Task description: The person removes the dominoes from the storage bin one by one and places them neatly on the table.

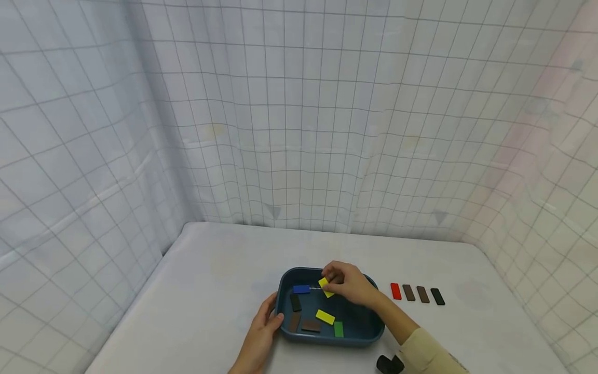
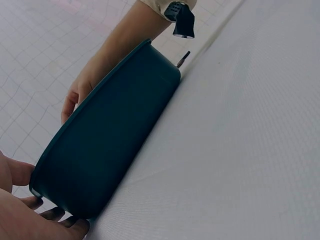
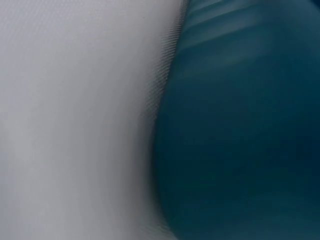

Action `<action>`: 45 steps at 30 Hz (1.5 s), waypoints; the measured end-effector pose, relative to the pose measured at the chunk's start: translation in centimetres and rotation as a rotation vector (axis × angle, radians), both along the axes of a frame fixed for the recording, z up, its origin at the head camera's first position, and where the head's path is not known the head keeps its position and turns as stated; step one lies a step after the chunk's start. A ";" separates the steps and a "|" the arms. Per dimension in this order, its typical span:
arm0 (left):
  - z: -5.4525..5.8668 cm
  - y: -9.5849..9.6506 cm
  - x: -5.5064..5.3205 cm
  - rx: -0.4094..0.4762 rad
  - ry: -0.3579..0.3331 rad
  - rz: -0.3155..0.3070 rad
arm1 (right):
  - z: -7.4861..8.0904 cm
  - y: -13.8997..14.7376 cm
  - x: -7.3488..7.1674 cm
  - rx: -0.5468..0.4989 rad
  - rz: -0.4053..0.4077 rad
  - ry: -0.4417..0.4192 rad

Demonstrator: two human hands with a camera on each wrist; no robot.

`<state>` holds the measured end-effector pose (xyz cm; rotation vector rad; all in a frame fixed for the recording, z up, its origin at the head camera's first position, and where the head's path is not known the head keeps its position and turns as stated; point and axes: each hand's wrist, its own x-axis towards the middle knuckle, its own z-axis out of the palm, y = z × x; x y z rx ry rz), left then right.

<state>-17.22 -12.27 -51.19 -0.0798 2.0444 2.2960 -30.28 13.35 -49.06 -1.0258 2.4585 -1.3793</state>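
A dark blue plastic tray (image 1: 327, 341) stands on the white table, holding several small coloured rectangular blocks. My left hand (image 1: 262, 328) grips its left end, thumb at the rim and fingers along the outer wall, as the left wrist view also shows. Over the tray's back part, my right hand (image 1: 351, 284) pinches a yellow block (image 1: 329, 294), the thumb crossing its middle. Lower in the tray lie another yellow block (image 1: 325, 317), a green block (image 1: 338, 329), a blue block (image 1: 301, 289), a black block (image 1: 296, 302) and two brown blocks (image 1: 311, 325). The right wrist view holds only tray wall and tablecloth.
Right of the tray, a row on the table runs from a red block (image 1: 396, 291) through two brown blocks (image 1: 408, 292) to a black block (image 1: 437, 296). A black device (image 1: 390, 364) sits by the right sleeve. White grid-patterned curtains (image 1: 289, 130) surround the table.
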 end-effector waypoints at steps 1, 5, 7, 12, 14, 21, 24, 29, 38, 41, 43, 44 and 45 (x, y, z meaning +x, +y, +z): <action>0.0 0.0 0.0 -0.001 0.000 0.000 | 0.1 0.1 0.0 0.000 0.002 0.005; 0.0 0.0 0.0 0.006 0.001 -0.013 | 1.1 0.5 0.5 0.014 -0.016 0.017; 0.0 0.1 0.0 0.009 0.001 -0.014 | 1.3 0.7 0.6 0.007 -0.022 0.021; 0.0 0.0 0.0 0.003 0.008 -0.013 | 1.2 1.5 0.5 -0.011 -0.041 0.039; 0.0 0.0 0.1 -0.002 0.012 -0.012 | 1.2 1.8 0.5 -0.014 -0.056 0.042; -0.1 -0.3 0.1 -0.002 0.019 -0.013 | 1.3 2.7 0.5 -0.037 -0.118 -0.020; -0.3 -0.3 -0.1 -0.002 0.026 -0.018 | 1.3 3.3 0.6 -0.064 -0.137 -0.044; -0.4 -0.2 -0.1 -0.004 0.029 -0.020 | 1.5 4.2 0.9 -0.075 -0.152 -0.043; -0.3 -0.1 0.0 -0.009 0.018 -0.018 | 1.4 6.4 1.4 -0.083 -0.219 -0.047; -0.2 -0.1 0.0 -0.003 0.019 -0.016 | 1.2 7.0 1.6 -0.102 -0.261 -0.074; -0.2 -0.1 0.0 -0.001 0.024 -0.018 | 1.2 7.3 1.7 -0.112 -0.289 -0.091; -0.2 -0.1 0.0 0.000 0.024 -0.019 | 1.2 7.5 1.8 -0.123 -0.297 -0.104; -0.2 -0.2 0.0 -0.003 0.026 -0.020 | 1.2 7.7 1.9 -0.129 -0.306 -0.113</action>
